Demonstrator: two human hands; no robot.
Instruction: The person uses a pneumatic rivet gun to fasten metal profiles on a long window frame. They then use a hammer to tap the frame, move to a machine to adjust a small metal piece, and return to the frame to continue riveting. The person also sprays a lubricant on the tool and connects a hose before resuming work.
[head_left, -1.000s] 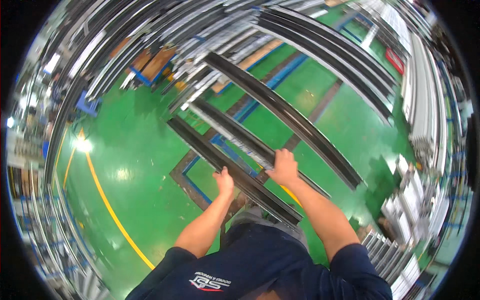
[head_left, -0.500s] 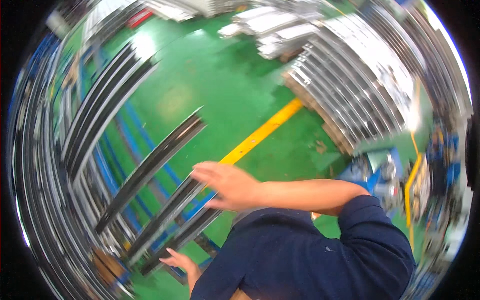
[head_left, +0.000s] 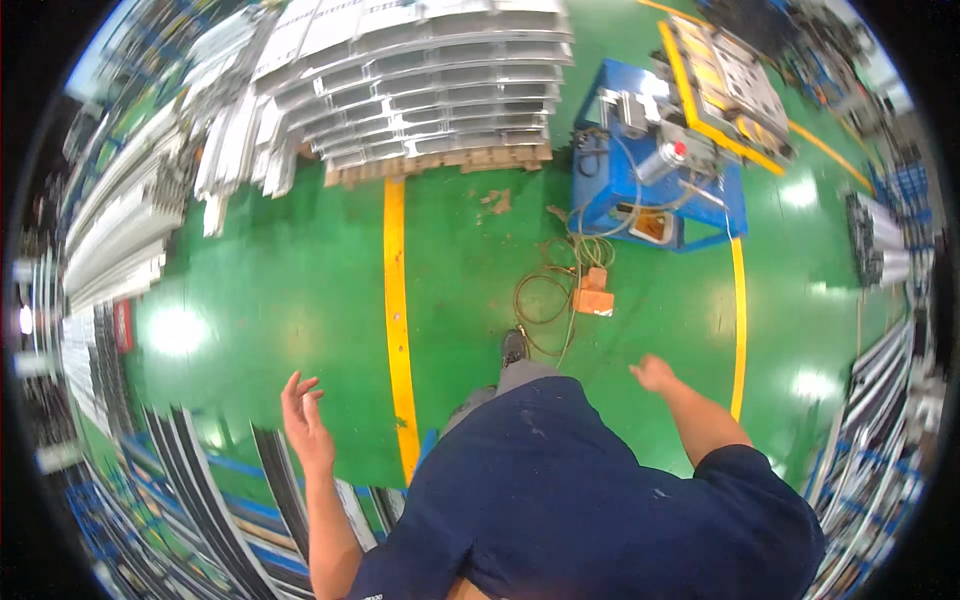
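My left hand [head_left: 307, 425] is raised over the floor with its fingers apart and nothing in it. Below and beside that forearm, long dark metal profiles [head_left: 280, 475] lie across a blue rack. On the other side, my right hand [head_left: 654, 373] hangs in the air over the green floor, its fingers curled in and no object showing in them. Neither hand touches anything.
Ahead stands a pallet stacked with silver metal profiles [head_left: 430, 100]. A blue cart [head_left: 600, 210] with a machine is ahead on the right; an orange foot pedal [head_left: 594, 296] and coiled hose [head_left: 520, 300] lie before it. White profile bundles [head_left: 130, 220] stand at left.
The view has swung right, toward the pallet and the blue cart. My right hand has left the dark profiles and moved to the right side. My left hand has risen.
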